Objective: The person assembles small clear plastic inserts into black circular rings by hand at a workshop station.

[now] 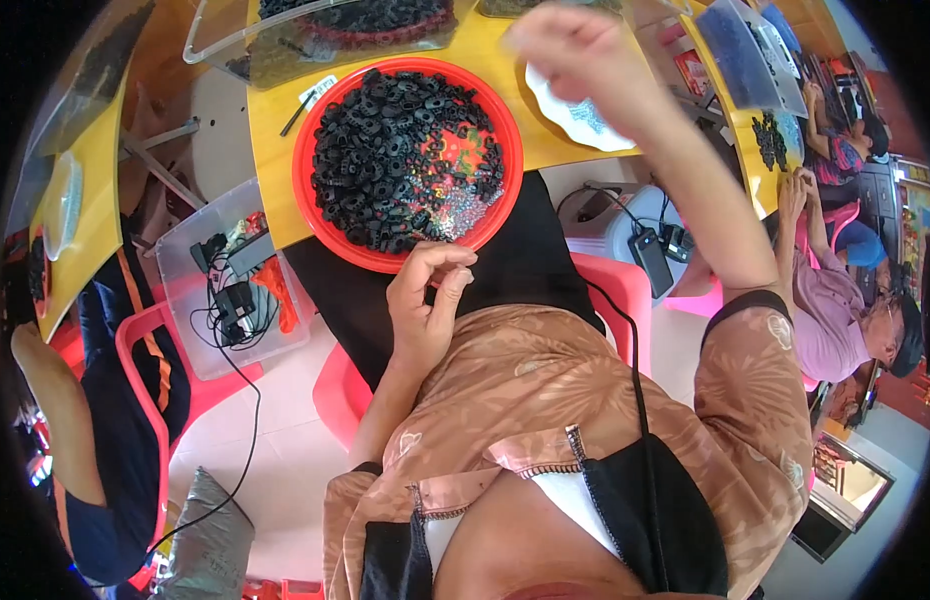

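Two hands, well apart: the left hand point(425, 300) curls at the red tray's point(370, 260) rim at 5 o'clock, thumb and forefinger close together; the right hand point(585, 60), blurred, hangs near a white plate point(613, 138) between 2 and 3 o'clock from the tray. Whether either pinches anything, I cannot tell. Small black parts point(370, 160) heap toward 9 o'clock, shiny bits point(460, 212) toward 4. On the yellow worktop point(270, 140), a clear bin point(425, 38) stands at 12.

Ylw tbl point(273, 190) | red bowl point(511, 140), overhangs nr edge | wht plate point(593, 137) | clr bin point(285, 66) | blk stick point(298, 112)
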Action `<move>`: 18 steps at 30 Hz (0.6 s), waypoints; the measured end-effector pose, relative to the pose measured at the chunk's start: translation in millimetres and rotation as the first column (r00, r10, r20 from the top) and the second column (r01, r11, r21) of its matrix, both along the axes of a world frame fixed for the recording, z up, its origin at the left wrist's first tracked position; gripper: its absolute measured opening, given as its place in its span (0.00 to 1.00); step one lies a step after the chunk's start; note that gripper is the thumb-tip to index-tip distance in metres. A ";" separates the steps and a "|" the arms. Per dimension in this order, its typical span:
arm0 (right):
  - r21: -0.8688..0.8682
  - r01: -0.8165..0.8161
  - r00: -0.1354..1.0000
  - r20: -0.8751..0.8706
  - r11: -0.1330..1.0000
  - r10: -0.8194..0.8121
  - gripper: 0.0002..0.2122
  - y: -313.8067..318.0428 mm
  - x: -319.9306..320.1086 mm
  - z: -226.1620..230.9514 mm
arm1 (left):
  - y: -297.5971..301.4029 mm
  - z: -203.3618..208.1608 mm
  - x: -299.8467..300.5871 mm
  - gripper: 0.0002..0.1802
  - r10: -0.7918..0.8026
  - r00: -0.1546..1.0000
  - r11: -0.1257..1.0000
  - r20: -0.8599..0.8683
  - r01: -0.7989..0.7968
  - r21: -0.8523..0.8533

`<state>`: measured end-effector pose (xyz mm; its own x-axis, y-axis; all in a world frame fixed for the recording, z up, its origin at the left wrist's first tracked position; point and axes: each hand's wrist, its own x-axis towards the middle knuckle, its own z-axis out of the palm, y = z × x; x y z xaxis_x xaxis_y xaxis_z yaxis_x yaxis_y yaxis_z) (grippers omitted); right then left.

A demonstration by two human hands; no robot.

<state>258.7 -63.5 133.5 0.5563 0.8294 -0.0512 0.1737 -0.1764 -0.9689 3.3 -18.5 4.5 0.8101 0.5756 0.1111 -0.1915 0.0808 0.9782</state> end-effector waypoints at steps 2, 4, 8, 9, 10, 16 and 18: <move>-0.012 -0.288 0.886 0.375 0.957 0.272 0.07 8.7 -3.4 -58.6 | -1.0 0.1 2.2 0.06 -0.014 1.000 1.000 -0.005 0.014 0.006; -0.211 -0.205 0.816 0.503 0.956 0.286 0.08 23.9 -18.0 -71.1 | 0.1 1.1 0.8 0.05 -0.016 1.000 1.000 -0.016 0.016 0.010; -0.304 -0.112 0.585 0.750 0.946 0.310 0.09 44.2 -17.0 -98.5 | 1.6 4.4 1.4 0.05 0.000 1.000 0.998 -0.031 -0.002 -0.064; -0.317 -0.088 0.521 0.794 0.944 0.315 0.10 47.7 -15.8 -101.1 | 1.5 3.9 1.1 0.05 0.002 1.000 0.998 -0.032 -0.004 -0.064; -0.320 -0.092 0.521 0.792 0.943 0.319 0.10 48.4 -13.7 -102.2 | 1.7 2.8 1.5 0.05 0.006 0.999 0.998 -0.033 -0.008 -0.067; -0.451 -0.066 0.358 0.822 0.890 0.443 0.10 51.8 -22.5 -102.4 | 3.2 0.7 0.3 0.06 -0.014 1.000 0.999 -0.019 0.013 -0.041; -0.393 -0.075 0.384 0.837 0.916 0.390 0.10 47.4 -23.1 -101.8 | 4.1 0.5 -0.6 0.05 0.012 1.000 0.991 -0.018 -0.015 -0.135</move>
<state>235.6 -16.1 31.7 0.1982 0.9728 0.1201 0.9717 -0.1789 -0.1542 2.7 -14.4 5.0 0.8034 0.5952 0.0175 -0.1763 0.2097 0.9617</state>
